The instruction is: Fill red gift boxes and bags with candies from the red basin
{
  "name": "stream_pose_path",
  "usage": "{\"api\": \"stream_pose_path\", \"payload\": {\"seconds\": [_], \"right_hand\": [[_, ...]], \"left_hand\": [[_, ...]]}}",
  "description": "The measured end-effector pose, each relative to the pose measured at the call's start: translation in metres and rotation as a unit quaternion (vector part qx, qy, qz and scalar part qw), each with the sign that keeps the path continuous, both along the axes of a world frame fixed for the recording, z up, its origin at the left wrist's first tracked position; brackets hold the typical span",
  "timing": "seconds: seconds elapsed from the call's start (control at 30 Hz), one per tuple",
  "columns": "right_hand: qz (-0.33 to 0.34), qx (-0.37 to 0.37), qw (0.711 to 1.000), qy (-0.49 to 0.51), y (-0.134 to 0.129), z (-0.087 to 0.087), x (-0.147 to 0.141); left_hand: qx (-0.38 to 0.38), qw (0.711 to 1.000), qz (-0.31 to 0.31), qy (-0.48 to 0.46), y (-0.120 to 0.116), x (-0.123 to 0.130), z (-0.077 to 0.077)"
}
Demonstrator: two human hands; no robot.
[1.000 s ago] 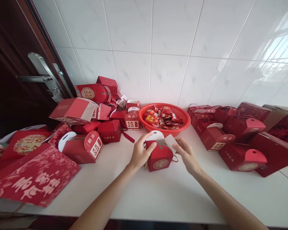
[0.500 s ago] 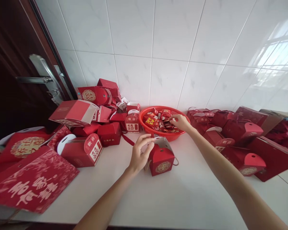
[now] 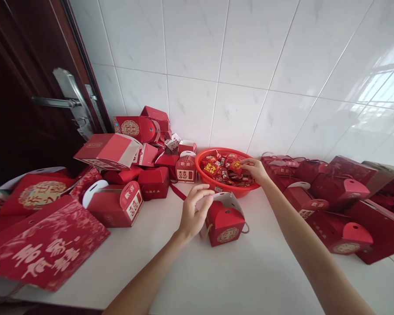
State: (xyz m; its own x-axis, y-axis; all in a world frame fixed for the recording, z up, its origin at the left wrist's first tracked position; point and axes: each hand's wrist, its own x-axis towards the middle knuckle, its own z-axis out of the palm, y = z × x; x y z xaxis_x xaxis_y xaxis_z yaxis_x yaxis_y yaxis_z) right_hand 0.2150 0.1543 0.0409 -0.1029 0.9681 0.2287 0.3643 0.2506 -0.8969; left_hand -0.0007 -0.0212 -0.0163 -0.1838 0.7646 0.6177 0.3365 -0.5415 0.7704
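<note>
In front of me a small red gift box stands open at the top, with a gold round emblem and cord handles. My left hand is at its left side, thumb and fingers curled around the raised flap. Behind the box sits a red plastic basket of wrapped candies. My right hand reaches over the basket's right rim, fingers pinched at a red and gold wrapped candy.
Red gift boxes pile up on the left, with a large red bag nearer me. More red boxes stand on the right. A tiled wall is behind, and a dark door at the left.
My right hand has lifted slightly from the pile, and a red and gold candy now shows at its fingertips. My left hand stays by the box. The camera view has shifted a little.
</note>
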Motion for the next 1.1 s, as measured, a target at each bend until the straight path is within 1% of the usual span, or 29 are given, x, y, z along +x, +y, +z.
{"api": "stream_pose_path", "payload": {"seconds": [0.1, 0.2, 0.3, 0.37, 0.47, 0.53, 0.6, 0.67, 0.73, 0.8, 0.83, 0.9, 0.93, 1.0, 1.1], "right_hand": [[0.054, -0.010, 0.995, 0.078, -0.022, 0.005, -0.002], [0.109, -0.019, 0.985, 0.130, -0.047, 0.012, -0.011], [0.212, -0.037, 0.960, 0.178, -0.072, 0.020, -0.024], [0.289, -0.024, 0.942, 0.170, -0.087, 0.025, -0.033], [0.378, 0.021, 0.920, 0.102, -0.105, 0.029, -0.044], [0.412, 0.037, 0.908, 0.070, -0.112, 0.029, -0.049], [0.422, 0.042, 0.904, 0.054, -0.113, 0.028, -0.050], [0.406, 0.053, 0.911, 0.047, -0.107, 0.028, -0.047], [0.358, 0.073, 0.930, 0.049, -0.093, 0.027, -0.040], [0.279, 0.090, 0.955, 0.050, -0.073, 0.026, -0.030], [0.229, 0.090, 0.968, 0.042, -0.061, 0.025, -0.024], [0.119, 0.081, 0.990, -0.011, -0.037, 0.022, -0.011], [0.065, 0.068, 0.994, -0.060, -0.026, 0.020, -0.004], [0.012, 0.044, 0.991, -0.122, -0.007, 0.014, 0.006], [-0.015, 0.011, 0.981, -0.194, 0.012, 0.004, 0.015]], "left_hand": [[0.000, 1.000, 0.002, -0.008, 0.001, 0.000, -0.001], [-0.005, 0.999, -0.004, -0.040, 0.003, 0.000, -0.002], [-0.040, 0.994, -0.016, -0.099, 0.003, 0.000, 0.001], [-0.063, 0.987, -0.040, -0.141, 0.001, 0.000, 0.005], [-0.062, 0.977, -0.079, -0.190, -0.002, 0.001, 0.013], [-0.054, 0.973, -0.079, -0.211, -0.003, 0.001, 0.016], [-0.053, 0.972, -0.065, -0.221, -0.003, 0.001, 0.017], [-0.055, 0.971, -0.050, -0.228, -0.001, 0.000, 0.016], [-0.056, 0.971, -0.036, -0.230, 0.001, -0.001, 0.015], [-0.056, 0.971, -0.024, -0.231, 0.002, -0.003, 0.014], [-0.056, 0.971, -0.019, -0.232, 0.003, -0.003, 0.014], [-0.058, 0.969, -0.015, -0.239, 0.003, -0.004, 0.015], [-0.060, 0.968, -0.016, -0.243, 0.003, -0.004, 0.015], [-0.064, 0.966, -0.020, -0.250, 0.003, -0.005, 0.015], [-0.068, 0.966, -0.023, -0.249, 0.003, -0.004, 0.014]]}}
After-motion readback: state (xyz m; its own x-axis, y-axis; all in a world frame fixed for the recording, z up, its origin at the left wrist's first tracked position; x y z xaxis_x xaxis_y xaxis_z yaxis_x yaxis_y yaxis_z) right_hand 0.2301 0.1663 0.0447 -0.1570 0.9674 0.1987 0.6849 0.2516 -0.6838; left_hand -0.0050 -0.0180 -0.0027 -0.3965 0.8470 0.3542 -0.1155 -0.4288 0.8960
